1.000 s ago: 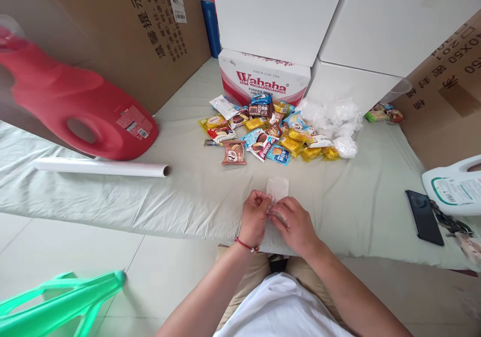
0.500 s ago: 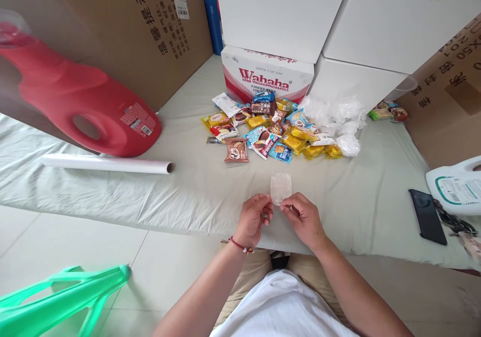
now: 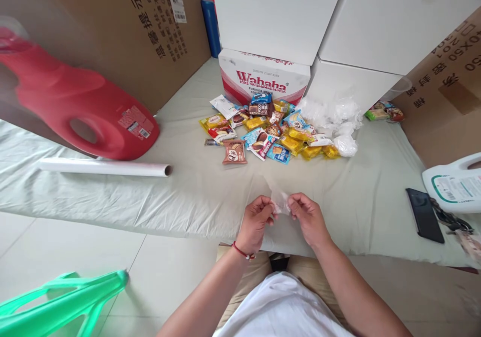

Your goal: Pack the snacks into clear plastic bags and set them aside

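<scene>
A thin translucent plastic bag (image 3: 280, 201) is stretched between my two hands, above the near part of the cloth-covered surface. My left hand (image 3: 257, 220), with a red bracelet at the wrist, pinches its left side. Its right side is gripped between the thumb and fingers of my right hand (image 3: 307, 217). Beyond my hands lies a pile of wrapped snacks (image 3: 259, 131) in yellow, blue, brown and white packets. The brown snack packet (image 3: 235, 152) lies at the pile's near left. Crumpled clear plastic bags (image 3: 340, 119) rest against the pile's right side.
A Wahaha carton (image 3: 265, 78) stands behind the snacks. On the left are a red jug (image 3: 86, 104) and a white roll (image 3: 107, 167). A phone (image 3: 424, 215) and a white bottle (image 3: 456, 184) lie at right. A green stool (image 3: 71, 297) stands on the floor.
The plastic bag, flat and upright before, is now pulled out and creased between my hands. My right hand has shifted slightly right, away from the left.
</scene>
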Demonstrator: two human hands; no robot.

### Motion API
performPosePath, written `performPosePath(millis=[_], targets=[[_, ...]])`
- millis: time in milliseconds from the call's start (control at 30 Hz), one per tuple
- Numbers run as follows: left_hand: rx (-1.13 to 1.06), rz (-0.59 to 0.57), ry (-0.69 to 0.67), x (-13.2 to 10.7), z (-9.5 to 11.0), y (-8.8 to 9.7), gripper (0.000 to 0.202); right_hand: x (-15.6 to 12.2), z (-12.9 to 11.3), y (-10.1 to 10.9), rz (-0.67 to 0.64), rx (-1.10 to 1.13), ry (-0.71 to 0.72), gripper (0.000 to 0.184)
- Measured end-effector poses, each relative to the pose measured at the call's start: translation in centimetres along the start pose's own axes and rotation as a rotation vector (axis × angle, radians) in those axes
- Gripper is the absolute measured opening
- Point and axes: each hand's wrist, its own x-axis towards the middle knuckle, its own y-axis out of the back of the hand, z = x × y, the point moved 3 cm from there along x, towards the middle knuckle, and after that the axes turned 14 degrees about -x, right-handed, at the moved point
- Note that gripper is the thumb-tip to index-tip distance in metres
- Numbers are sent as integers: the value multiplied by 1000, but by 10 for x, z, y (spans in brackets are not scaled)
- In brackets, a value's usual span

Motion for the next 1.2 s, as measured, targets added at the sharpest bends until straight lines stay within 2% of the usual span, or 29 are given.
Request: performPosePath(millis=[100,167,233,367,467,533,600,700,767,867,967,1000,1067,1133,1200], targets=[[-112,36,-17,4,3,6,25,2,9,10,100,173,-122,39],[-180,24,-8,5,5,7,25,1,14,18,120,212,-167,42],[-212,8,-2,5,6,7,26,1,15,25,100,211,-191,46],[-214,-38,-29,1,6,1,21,7,10,35,12,219,-287,68],[-234,-104,2,-4,4,-4,17,16,7,35,-58,214,-371,60],[-244,-137,37,-5,3,-5,15,22,7,32,-59,229,-364,49],[-258,-131,59,-4,2,-1,14,26,6,29,3,262,-313,45],[-265,-32,45,0,-1,8,17,26,4,28,147,274,-247,46],[-216,51,8,4,-3,14,22,24,2,28,196,262,-238,47],[-31,185,-172,6,-2,22,26,23,3,31,232,249,-255,49],[313,294,-558,-3,8,23,22,22,8,34,275,228,-268,49],[449,268,-686,-7,11,19,16,22,9,34,280,221,-270,49],[690,99,-871,-16,14,8,11,22,12,33,276,210,-264,47],[855,-122,-954,-22,12,-5,19,21,14,31,267,203,-250,46],[943,-280,-981,-25,7,-14,26,20,15,30,264,202,-244,45]])
